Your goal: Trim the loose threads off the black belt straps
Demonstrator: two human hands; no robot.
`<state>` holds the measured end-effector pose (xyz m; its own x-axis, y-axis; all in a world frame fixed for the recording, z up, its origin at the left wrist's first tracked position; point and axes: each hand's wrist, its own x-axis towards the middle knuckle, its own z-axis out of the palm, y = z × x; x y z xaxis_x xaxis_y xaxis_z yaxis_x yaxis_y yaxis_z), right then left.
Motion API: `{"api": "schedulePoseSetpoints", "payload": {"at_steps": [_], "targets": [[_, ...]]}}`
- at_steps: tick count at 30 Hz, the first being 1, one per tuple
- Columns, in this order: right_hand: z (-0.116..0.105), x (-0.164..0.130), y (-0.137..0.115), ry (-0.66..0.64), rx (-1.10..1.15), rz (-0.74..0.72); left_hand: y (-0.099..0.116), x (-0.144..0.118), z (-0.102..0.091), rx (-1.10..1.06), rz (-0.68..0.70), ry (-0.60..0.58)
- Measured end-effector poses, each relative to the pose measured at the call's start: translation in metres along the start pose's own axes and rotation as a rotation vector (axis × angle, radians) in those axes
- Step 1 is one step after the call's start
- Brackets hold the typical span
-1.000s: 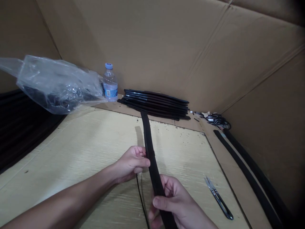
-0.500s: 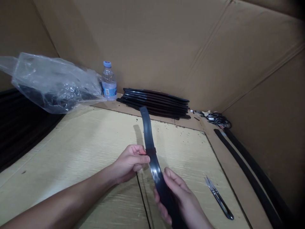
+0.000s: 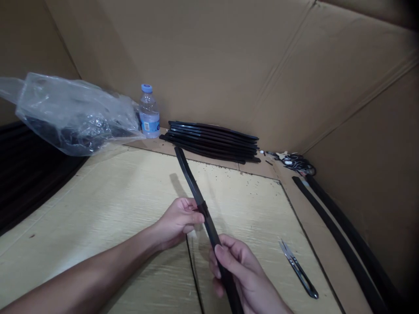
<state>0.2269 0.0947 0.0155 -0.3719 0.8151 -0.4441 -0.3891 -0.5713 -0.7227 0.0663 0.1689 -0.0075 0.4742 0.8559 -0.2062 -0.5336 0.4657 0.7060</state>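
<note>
A long black strip (image 3: 189,172), glossy in places, slants across the middle with its narrow edge partly turned up toward me. A dark band or thread winding (image 3: 203,206) goes around it near the middle. My left hand (image 3: 182,219) pinches the strip just below this winding. Lower down, my right hand (image 3: 236,264) wraps around the strip, thumb on top. A thin black cord (image 3: 193,271) runs from beneath my left hand to the bottom edge. To the right, thread snips (image 3: 298,269) lie on the pale board, apart from both hands.
Similar black strips (image 3: 212,141) are stacked at the back, beside a water bottle (image 3: 149,113). A clear plastic bag (image 3: 75,113) lies over dark material at left. Tangled cord scraps (image 3: 296,163) and long black strips (image 3: 340,240) lie at right. Cardboard walls (image 3: 209,56) enclose the board.
The strip has rolled about its length, from broad face up to edge more upward, and its far end has swung left. My right hand has shifted its grip; my left stays nearly in place.
</note>
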Motion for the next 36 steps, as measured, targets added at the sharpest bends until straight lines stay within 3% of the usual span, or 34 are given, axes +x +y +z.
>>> {"api": "schedulePoseSetpoints", "payload": {"at_steps": [7, 13, 22, 28, 36], "targets": [[0.0000, 0.0003, 0.0003, -0.061, 0.013, -0.008, -0.0011, -0.0013, 0.0010, 0.038, -0.038, 0.034], [0.0025, 0.0007, 0.0011, 0.056, 0.187, -0.012, -0.0005, -0.0030, 0.0011, -0.011, -0.036, 0.112], [0.0009, -0.0045, -0.0042, 0.057, 0.189, -0.033, 0.0032, -0.0028, 0.0017, -0.007, -0.044, 0.163], [0.0045, -0.0055, -0.0033, 0.038, 0.082, -0.040, 0.0026, -0.0019, 0.0031, 0.033, -0.129, 0.038], [0.0025, -0.0047, 0.0027, -0.072, 0.012, 0.010, -0.0010, -0.0030, -0.0023, 0.028, -0.103, -0.101]]}}
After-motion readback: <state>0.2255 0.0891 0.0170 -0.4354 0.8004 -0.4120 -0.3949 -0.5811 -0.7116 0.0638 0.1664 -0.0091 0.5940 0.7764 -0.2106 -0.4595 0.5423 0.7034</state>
